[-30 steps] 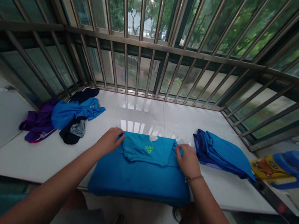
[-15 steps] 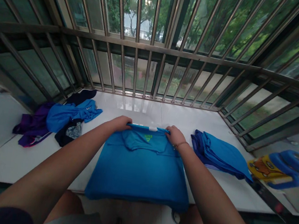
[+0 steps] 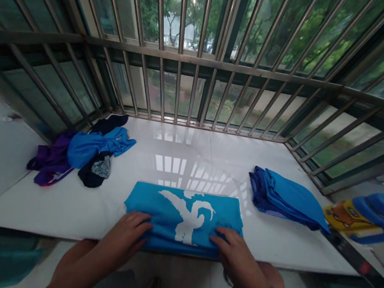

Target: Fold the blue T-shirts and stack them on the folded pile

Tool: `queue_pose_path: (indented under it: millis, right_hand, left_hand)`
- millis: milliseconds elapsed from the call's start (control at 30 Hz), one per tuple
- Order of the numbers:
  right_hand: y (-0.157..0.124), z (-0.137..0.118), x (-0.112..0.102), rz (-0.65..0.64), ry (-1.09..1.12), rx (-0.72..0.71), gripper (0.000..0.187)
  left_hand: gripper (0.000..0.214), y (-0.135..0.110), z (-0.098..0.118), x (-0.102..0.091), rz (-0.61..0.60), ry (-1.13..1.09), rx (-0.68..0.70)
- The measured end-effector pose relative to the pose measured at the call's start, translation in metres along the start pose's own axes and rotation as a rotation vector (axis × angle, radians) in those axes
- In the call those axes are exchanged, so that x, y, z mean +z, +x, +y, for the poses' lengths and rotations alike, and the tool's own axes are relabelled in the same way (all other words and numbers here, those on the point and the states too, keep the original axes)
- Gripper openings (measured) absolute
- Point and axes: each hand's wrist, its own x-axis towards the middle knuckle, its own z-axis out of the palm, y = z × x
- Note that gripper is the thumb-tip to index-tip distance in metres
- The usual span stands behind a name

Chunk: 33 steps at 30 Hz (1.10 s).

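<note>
A blue shirt (image 3: 183,209), folded into a flat rectangle with a white bird print facing up, lies at the near edge of the white ledge (image 3: 184,152). My left hand (image 3: 127,232) rests flat on its near left corner, fingers stretched out. My right hand (image 3: 234,251) lies flat on its near right corner, fingers spread too. Neither hand grips the cloth.
A heap of unfolded blue, purple and black clothes (image 3: 81,153) lies at the left of the ledge. A stack of folded blue garments (image 3: 284,196) sits at the right. Metal window bars (image 3: 196,59) fence the ledge on three sides. A yellow and blue object (image 3: 362,216) lies at far right.
Both hands took the far edge of the shirt and pulled it toward me, folding it in half. The bird print now faces up and the hands press the near edge.
</note>
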Motion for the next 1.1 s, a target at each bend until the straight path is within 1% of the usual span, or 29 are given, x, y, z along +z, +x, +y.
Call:
queue_pose_path:
  millis: [33,100,133,200,267,333,400,433,467,500,567,633,700,767,800,833,900,1000,1067,1100]
  right_hand:
    - [-0.012,-0.004,0.003,0.007,0.009,0.021,0.038]
    - [-0.028,-0.007,0.002,0.056,0.030,0.117,0.032]
    - [-0.033,-0.006,-0.001,0.087,0.041,0.190,0.031]
    - [-0.034,-0.001,-0.008,0.146,0.070,0.351,0.032]
    - [-0.029,0.009,-0.013,0.181,0.119,0.517,0.038]
    - [-0.019,0.019,-0.012,0.193,0.161,0.690,0.044]
    - [-0.006,0.029,-0.009,0.190,0.164,0.842,0.048]
    - [0.002,0.033,-0.008,0.181,0.159,0.896,0.049]
    - [0.009,0.036,-0.006,0.167,0.156,0.931,0.049]
    - [0.015,0.040,-0.005,0.151,0.157,0.951,0.047]
    - [0.027,0.046,-0.005,0.120,0.167,0.954,0.035]
    - [0.036,0.052,-0.005,0.129,0.189,0.932,0.026]
    - [0.041,0.059,-0.004,0.179,0.262,0.943,0.027]
    - [0.044,0.066,-0.001,0.210,0.360,0.999,0.030]
    - [0.044,0.068,0.001,0.207,0.399,1.031,0.030]
    - [0.044,0.071,0.003,0.193,0.424,1.056,0.029]
    - [0.043,0.074,0.005,0.155,0.432,1.079,0.026]
    - [0.044,0.077,0.004,0.096,0.401,1.076,0.026]
    - [0.048,0.080,0.000,0.066,0.344,1.049,0.030]
    - [0.051,0.081,-0.002,0.057,0.307,1.033,0.034]
  left_hand:
    - [0.035,-0.015,0.005,0.005,0.020,0.003,-0.005]
    - [0.036,-0.035,0.008,0.008,0.064,-0.005,-0.064]
    - [0.034,-0.040,0.007,0.006,0.090,-0.017,-0.127]
    - [0.032,-0.041,-0.002,-0.001,0.168,-0.054,-0.298]
    - [0.041,-0.033,-0.016,-0.008,0.239,-0.092,-0.496]
    - [0.058,-0.018,-0.033,-0.012,0.251,-0.124,-0.682]
    - [0.072,0.001,-0.047,-0.016,0.204,-0.149,-0.823]
    - [0.074,0.010,-0.053,-0.018,0.170,-0.160,-0.873]
    - [0.071,0.019,-0.058,-0.020,0.131,-0.172,-0.904]
    - [0.063,0.027,-0.061,-0.022,0.094,-0.188,-0.919]
    - [0.043,0.041,-0.063,-0.028,0.039,-0.251,-0.932]
    - [0.032,0.049,-0.060,-0.034,0.040,-0.428,-0.982]
    - [0.027,0.050,-0.053,-0.038,0.091,-0.751,-1.094]
    - [0.029,0.045,-0.045,-0.038,0.160,-1.076,-1.204]
    - [0.032,0.041,-0.042,-0.038,0.182,-1.181,-1.244]
    - [0.036,0.037,-0.039,-0.036,0.186,-1.233,-1.272]
    - [0.040,0.027,-0.038,-0.033,0.150,-1.224,-1.298]
    - [0.045,0.017,-0.045,-0.029,0.036,-1.112,-1.269]
    - [0.049,0.018,-0.053,-0.029,-0.034,-0.978,-1.222]
    - [0.050,0.022,-0.057,-0.030,-0.055,-0.873,-1.185]
